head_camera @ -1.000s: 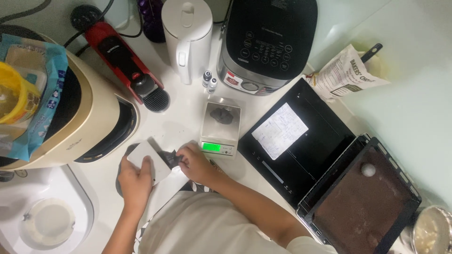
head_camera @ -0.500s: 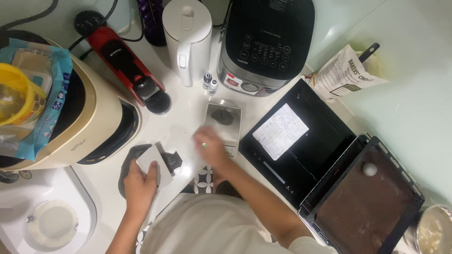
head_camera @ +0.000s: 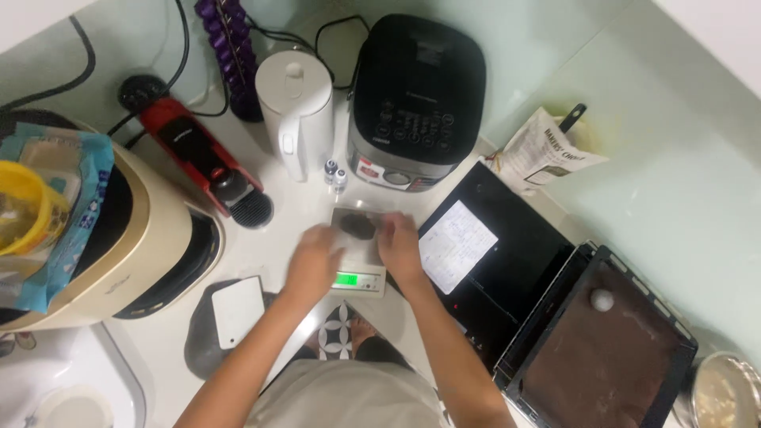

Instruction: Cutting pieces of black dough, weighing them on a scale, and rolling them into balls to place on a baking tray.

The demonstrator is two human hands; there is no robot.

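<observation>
A small dark lump of dough (head_camera: pixel 357 227) sits on the platform of a compact silver kitchen scale with a lit green display (head_camera: pixel 356 279), which stands on the white counter (head_camera: pixel 277 238) just in front of the black rice cooker (head_camera: pixel 412 95). The lump is a low, slightly oval mound; its long axis runs roughly left to right across the platform, with no clear pointing end (too small to say more). The left hand (head_camera: pixel 315 261) lies palm down at the left edge of the scale, fingers loosely together and extended toward the dough, their tips at or just short of it; contact cannot be confirmed, since the hand is blurred. The right hand (head_camera: pixel 400 247) mirrors it on the right side, palm down, fingers together and slightly curled, tips beside the lump; whether it touches cannot be told either. Neither hand is pinching anything visibly. Both forearms rise from the bottom edge and converge on the scale in a shallow V. To the left of the left forearm, a white plastic dough scraper (head_camera: pixel 236 311) rests on a larger dark mass of dough (head_camera: pixel 198 349). Right of the scale lies a black flat cooktop (head_camera: pixel 515 269) with a white sheet of paper (head_camera: pixel 457 246) on it, and beyond that a dark baking tray (head_camera: pixel 602 349).
</observation>
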